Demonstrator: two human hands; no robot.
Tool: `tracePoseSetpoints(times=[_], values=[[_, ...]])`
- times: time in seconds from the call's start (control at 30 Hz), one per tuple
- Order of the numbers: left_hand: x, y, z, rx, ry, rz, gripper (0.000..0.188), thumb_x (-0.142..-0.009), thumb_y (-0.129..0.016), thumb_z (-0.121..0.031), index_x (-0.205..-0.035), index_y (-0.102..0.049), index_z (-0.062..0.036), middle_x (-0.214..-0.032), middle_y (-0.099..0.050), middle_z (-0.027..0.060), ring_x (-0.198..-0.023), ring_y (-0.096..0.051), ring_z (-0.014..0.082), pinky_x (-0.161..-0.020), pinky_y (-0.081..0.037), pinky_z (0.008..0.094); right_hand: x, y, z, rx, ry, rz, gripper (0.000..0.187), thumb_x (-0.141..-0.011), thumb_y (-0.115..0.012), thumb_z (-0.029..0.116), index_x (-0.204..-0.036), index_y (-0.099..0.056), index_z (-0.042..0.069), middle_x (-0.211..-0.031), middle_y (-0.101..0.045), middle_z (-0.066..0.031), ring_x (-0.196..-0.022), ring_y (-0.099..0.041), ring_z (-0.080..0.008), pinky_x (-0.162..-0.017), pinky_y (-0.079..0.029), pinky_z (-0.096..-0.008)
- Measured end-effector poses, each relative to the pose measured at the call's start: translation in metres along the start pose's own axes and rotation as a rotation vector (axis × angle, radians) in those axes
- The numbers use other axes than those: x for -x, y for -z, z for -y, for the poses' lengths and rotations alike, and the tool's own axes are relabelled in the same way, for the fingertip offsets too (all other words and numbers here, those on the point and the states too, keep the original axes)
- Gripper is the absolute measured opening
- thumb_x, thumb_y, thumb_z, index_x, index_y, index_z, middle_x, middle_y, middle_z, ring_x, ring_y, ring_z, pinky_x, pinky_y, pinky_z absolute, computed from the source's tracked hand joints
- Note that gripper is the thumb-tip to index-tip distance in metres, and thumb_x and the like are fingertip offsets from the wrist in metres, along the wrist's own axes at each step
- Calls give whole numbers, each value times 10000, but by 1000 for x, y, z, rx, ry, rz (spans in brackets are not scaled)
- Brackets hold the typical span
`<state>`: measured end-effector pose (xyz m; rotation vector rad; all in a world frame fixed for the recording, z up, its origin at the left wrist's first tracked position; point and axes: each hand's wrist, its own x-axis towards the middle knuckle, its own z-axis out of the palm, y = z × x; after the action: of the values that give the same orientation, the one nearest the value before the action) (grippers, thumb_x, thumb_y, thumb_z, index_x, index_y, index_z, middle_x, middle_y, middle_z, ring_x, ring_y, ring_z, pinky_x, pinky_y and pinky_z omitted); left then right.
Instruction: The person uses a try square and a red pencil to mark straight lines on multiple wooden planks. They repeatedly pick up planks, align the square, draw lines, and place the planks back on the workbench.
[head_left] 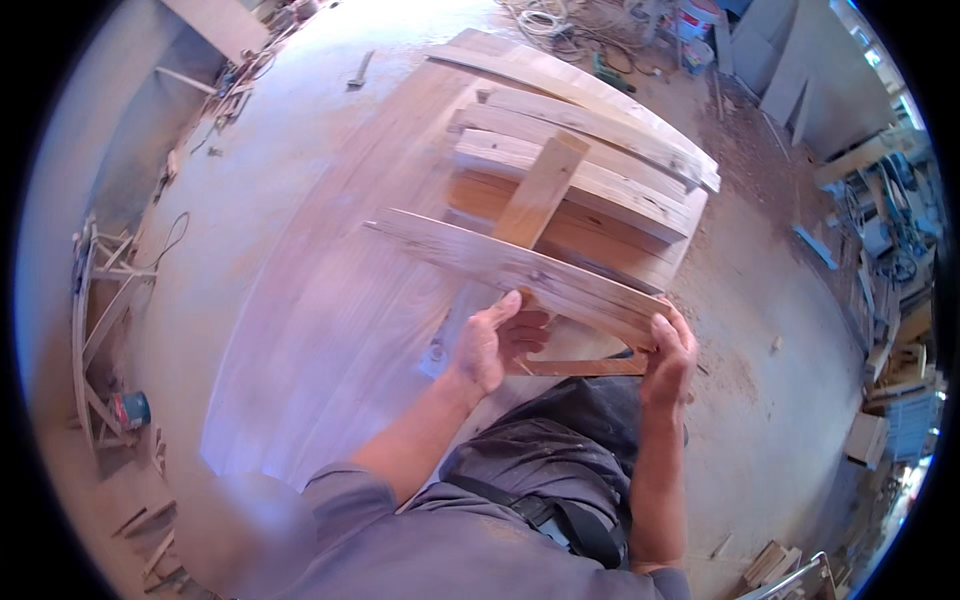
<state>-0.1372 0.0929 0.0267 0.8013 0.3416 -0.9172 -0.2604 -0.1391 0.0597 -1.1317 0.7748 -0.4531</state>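
Note:
A thin wooden board (500, 258) with knots slants across in front of me, its near face tilted toward me. My right hand (670, 355) is closed on the board's right end, thumb on the near face. Just below the lower edge, my left hand (500, 338) is loosely curled with its thumb apart from the fingers; whether the thumb tip touches the board is unclear. Behind the board, a short wooden piece (545, 190) lies across several planks (590, 185). They rest on a broad wooden panel (330, 270).
A hammer-like tool (360, 70) lies on the floor at the far left. Cables (545, 25) and buckets (697, 20) are at the back. Wood scraps and machinery (890, 220) line the right side. A wooden frame (100, 330) and a small can (130, 410) stand at left.

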Motion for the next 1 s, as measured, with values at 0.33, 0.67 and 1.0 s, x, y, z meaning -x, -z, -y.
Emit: tracePoseSetpoints(times=[0.33,0.67,1.0], values=[[-20,5,3,115,11,-6,340,-1014,-763,-296,-1240,-715,-47,-1093,-761,113,-959,-737,246,-878,-610,385,8,5,-11,44,-37,47,550,-1020,-707,219,-1448,-582,-103,-1287,-689,-128,-1188,-655,-197,-1089,-474,-319],[12,33,-31,-11,-100,-121,398,-1058,-672,-366,-1226,-688,-6,-1049,-766,172,-985,-751,303,-915,-620,455,42,11,-16,200,181,198,733,-908,-838,172,-1537,-511,-16,-1407,-613,-94,-1318,-575,-218,-1181,-395,-344],[17,52,-13,-44,-178,-180,395,-1019,-633,-278,-1273,-688,19,-1139,-771,186,-1074,-743,320,-1015,-585,473,75,32,-46,367,126,156,759,-818,-832,-22,-1508,-519,19,-1362,-651,-108,-1292,-609,-218,-1130,-450,-335]])
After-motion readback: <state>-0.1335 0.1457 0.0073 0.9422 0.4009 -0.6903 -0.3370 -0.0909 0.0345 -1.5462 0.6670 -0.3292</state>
